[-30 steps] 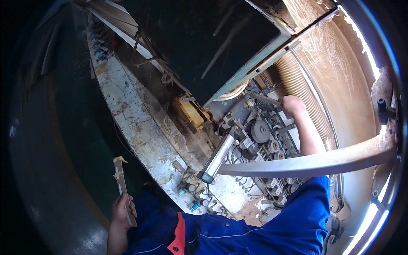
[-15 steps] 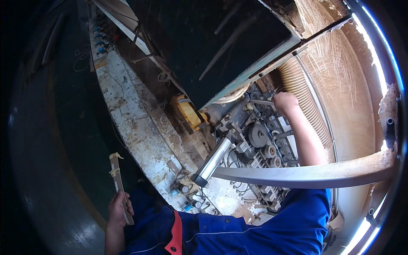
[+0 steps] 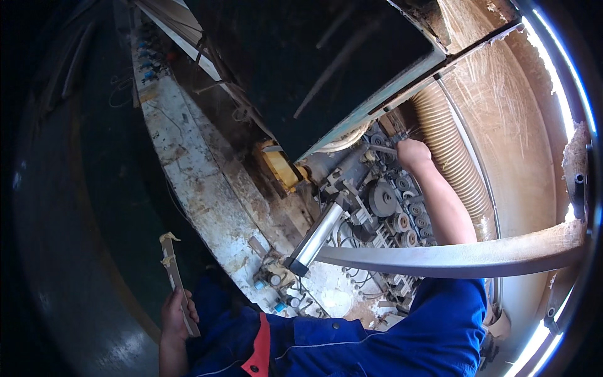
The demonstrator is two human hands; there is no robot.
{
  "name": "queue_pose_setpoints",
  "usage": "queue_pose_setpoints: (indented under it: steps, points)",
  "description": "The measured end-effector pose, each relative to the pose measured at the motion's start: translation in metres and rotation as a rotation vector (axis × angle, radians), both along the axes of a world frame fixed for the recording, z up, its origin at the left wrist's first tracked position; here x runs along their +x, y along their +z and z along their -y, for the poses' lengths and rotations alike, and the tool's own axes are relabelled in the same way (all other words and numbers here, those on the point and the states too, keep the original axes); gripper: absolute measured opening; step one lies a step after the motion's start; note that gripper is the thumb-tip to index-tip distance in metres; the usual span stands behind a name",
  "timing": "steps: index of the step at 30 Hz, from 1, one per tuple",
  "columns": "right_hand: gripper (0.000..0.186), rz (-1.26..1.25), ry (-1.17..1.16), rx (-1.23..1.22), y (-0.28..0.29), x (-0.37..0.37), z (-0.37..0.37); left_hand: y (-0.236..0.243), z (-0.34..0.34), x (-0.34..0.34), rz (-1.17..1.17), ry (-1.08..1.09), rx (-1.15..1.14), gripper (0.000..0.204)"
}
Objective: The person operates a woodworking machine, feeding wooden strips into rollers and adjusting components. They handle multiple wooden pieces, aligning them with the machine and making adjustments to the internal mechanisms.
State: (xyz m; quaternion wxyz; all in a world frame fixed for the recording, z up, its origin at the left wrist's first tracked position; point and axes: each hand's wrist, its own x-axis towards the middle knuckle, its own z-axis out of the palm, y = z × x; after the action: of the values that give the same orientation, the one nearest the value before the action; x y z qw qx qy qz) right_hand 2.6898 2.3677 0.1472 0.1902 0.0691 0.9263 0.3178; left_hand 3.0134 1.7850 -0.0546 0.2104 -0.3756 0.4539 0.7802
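Gripping is confirmed at both hands, with the silver cylinder point(image 3: 318, 236) as reference. My right hand point(image 3: 414, 154), beyond and right of the cylinder, is closed around one end of a grey bar point(image 3: 382, 149). My left hand point(image 3: 176, 311), left of the cylinder and nearer my body, pinches a flat strip point(image 3: 174, 275) whose far end bears pale, ragged residue point(image 3: 168, 237). In my judgement, good practice calls for a firm, steady hold on the bar, knuckles clear of the dark wheel point(image 3: 381, 198) right of the cylinder. The residue should point away from my blue jacket point(image 3: 377, 349). Markings: I find no legible brand, label or writing.
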Motion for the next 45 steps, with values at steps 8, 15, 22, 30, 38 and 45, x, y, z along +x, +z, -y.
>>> queue_pose_setpoints:
  steps: [8, 15, 22, 30, 38, 45]
  points:
    - [0.025, -0.113, -0.091, -0.107, -0.017, 0.013, -0.027, 0.003, -0.011, -0.002, -0.008, -0.016, 0.011, 0.032]
    - [0.028, -0.113, -0.140, -0.147, -0.010, 0.023, -0.028, -0.009, -0.009, -0.003, -0.006, -0.022, 0.033, 0.033]
    - [0.034, -0.176, -0.167, -0.308, -0.017, 0.036, -0.041, -0.003, -0.012, -0.015, 0.006, -0.038, 0.034, 0.033]
    - [0.020, -0.155, -0.501, -0.887, -0.006, 0.036, -0.050, -0.008, -0.003, -0.013, -0.008, -0.012, 0.042, 0.033]
    - [0.023, -0.200, -0.796, -1.250, 0.004, 0.052, -0.076, -0.017, -0.007, -0.004, 0.022, -0.018, 0.051, 0.033]
    - [0.023, -0.366, -0.784, -1.326, -0.034, 0.090, -0.051, -0.016, -0.004, -0.004, -0.016, -0.055, 0.046, 0.034]
